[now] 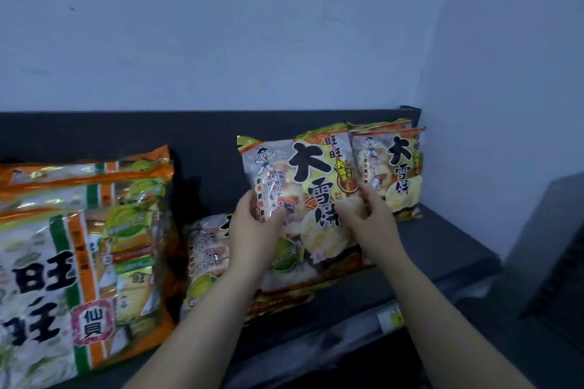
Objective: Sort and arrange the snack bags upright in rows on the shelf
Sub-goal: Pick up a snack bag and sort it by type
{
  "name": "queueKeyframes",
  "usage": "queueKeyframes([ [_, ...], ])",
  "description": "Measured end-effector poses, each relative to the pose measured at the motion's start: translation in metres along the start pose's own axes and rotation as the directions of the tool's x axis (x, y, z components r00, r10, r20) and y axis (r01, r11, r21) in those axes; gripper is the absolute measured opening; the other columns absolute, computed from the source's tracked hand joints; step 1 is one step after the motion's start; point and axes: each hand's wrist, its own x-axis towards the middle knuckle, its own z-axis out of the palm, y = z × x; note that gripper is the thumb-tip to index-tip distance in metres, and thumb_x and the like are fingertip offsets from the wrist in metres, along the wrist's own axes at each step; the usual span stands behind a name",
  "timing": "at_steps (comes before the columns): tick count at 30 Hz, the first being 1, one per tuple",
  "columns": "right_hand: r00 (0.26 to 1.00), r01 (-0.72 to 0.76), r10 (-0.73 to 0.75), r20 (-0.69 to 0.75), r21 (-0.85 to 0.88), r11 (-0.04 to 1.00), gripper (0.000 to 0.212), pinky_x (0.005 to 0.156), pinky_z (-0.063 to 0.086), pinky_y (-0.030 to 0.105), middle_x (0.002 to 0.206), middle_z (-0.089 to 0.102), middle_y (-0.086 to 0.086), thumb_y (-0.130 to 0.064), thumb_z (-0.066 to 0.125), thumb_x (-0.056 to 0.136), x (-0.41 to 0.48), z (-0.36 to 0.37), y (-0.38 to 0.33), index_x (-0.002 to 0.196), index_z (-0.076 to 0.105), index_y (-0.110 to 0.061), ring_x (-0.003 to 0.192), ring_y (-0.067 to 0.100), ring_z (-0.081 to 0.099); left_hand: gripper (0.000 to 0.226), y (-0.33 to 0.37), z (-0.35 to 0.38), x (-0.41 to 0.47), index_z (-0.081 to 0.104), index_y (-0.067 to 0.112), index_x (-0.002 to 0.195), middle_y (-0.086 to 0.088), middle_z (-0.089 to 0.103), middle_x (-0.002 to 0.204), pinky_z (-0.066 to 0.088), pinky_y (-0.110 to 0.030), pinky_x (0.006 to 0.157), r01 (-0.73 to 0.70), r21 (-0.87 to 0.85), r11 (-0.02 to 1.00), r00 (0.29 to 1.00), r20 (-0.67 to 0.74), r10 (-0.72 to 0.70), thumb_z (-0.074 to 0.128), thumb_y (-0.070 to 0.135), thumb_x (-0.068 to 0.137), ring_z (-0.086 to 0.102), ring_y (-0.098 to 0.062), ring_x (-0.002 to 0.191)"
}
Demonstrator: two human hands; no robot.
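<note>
Both hands hold one snack bag [311, 167] standing up. The left hand [252, 224] has its fingers curled round the bag's left edge, and the right hand [368, 215] pinches its right edge. The bag is over the dark shelf [448, 230], just beside two standing bags [390, 167] in the back right corner. Some flat bags [208, 256] lie under the hands. A pile of orange bags [63, 230] sits on the left.

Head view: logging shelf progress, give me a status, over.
Left hand and right hand both grip one snack bag, upright. Upright bags stand right of it. Flat bags lie beneath, in the way.
</note>
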Motion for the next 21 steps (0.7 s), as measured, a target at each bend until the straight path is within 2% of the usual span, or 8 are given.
queueKeyframes([
  [2,0.997,0.017,-0.019,-0.074,-0.027,0.999,0.068,0.093,0.036,0.024,0.138,0.043,-0.009,-0.031,0.069,0.089,0.009,-0.03,0.006,0.148,0.036,-0.027,0.125,0.007,0.04,0.042,0.01,0.03,-0.002,0.057,0.032,0.121,0.019,0.067,0.106,0.053,-0.027,0.085,-0.059,-0.044,0.997,0.995,0.084,0.062,0.073,0.016,0.085,0.064,0.0,0.096],
  [4,0.993,0.013,-0.018,-0.118,-0.046,0.999,0.069,0.093,0.037,0.026,0.139,0.044,-0.008,-0.028,0.069,0.089,0.017,-0.058,0.014,0.148,0.035,-0.028,0.126,0.01,0.042,0.045,0.015,0.058,-0.004,0.057,0.037,0.115,0.022,0.068,0.1,0.052,-0.015,0.077,-0.107,-0.062,0.992,0.982,0.151,0.116,0.074,0.01,0.084,0.062,0.011,0.089],
  [7,0.987,-0.038,0.032,-0.157,-0.04,0.998,0.067,0.09,0.044,0.029,0.133,0.05,-0.007,-0.025,0.069,0.088,0.035,-0.096,0.035,0.146,0.036,-0.029,0.115,0.013,0.051,0.049,0.016,0.101,-0.001,0.059,0.035,0.116,0.021,0.069,0.101,0.053,-0.014,0.077,-0.147,-0.055,0.988,0.966,0.208,0.155,0.073,0.003,0.082,0.063,0.012,0.09],
  [11,0.986,-0.072,0.063,-0.152,-0.054,0.996,0.059,0.095,0.051,0.048,0.118,0.062,-0.001,-0.017,0.069,0.086,0.067,-0.142,0.07,0.138,0.044,-0.024,0.108,0.02,0.06,0.049,0.016,0.165,0.005,0.06,0.034,0.115,0.022,0.068,0.098,0.047,-0.003,0.07,-0.164,-0.045,0.985,0.959,0.226,0.17,0.071,-0.001,0.082,0.061,0.013,0.088],
  [13,0.986,-0.079,0.073,-0.148,-0.033,0.996,0.054,0.09,0.053,0.044,0.105,0.064,-0.005,-0.009,0.066,0.087,0.081,-0.163,0.087,0.134,0.046,-0.023,0.098,0.014,0.062,0.051,0.012,0.196,0.007,0.059,0.034,0.116,0.022,0.066,0.099,0.045,-0.002,0.07,-0.18,-0.038,0.983,0.955,0.234,0.184,0.07,-0.002,0.083,0.058,0.017,0.088],
  [16,0.985,-0.096,0.092,-0.143,-0.02,0.995,0.052,0.081,0.051,0.03,0.099,0.061,-0.01,-0.002,0.064,0.087,0.101,-0.185,0.109,0.133,0.046,-0.02,0.09,0.003,0.058,0.048,0.001,0.234,0.012,0.058,0.032,0.116,0.015,0.067,0.101,0.049,-0.007,0.073,-0.176,-0.002,0.984,0.958,0.231,0.172,0.07,-0.002,0.084,0.062,0.007,0.091],
  [19,0.985,-0.123,0.122,-0.125,0.003,0.992,0.058,0.092,0.052,0.039,0.105,0.062,-0.006,0.0,0.064,0.084,0.123,-0.194,0.131,0.136,0.045,-0.018,0.096,0.009,0.061,0.066,-0.009,0.26,0.02,0.048,0.028,0.14,0.008,0.068,0.109,0.057,-0.026,0.084,-0.15,0.041,0.988,0.965,0.222,0.138,0.073,0.004,0.084,0.065,-0.009,0.099],
  [21,0.986,-0.133,0.135,-0.098,0.024,0.991,0.062,0.096,0.05,0.044,0.11,0.064,-0.001,0.0,0.064,0.082,0.132,-0.196,0.143,0.138,0.044,-0.02,0.103,0.017,0.062,0.075,-0.014,0.27,0.024,0.041,0.029,0.147,0.01,0.066,0.117,0.057,-0.03,0.089,-0.132,0.046,0.99,0.969,0.214,0.12,0.073,0.004,0.084,0.064,-0.007,0.104],
])
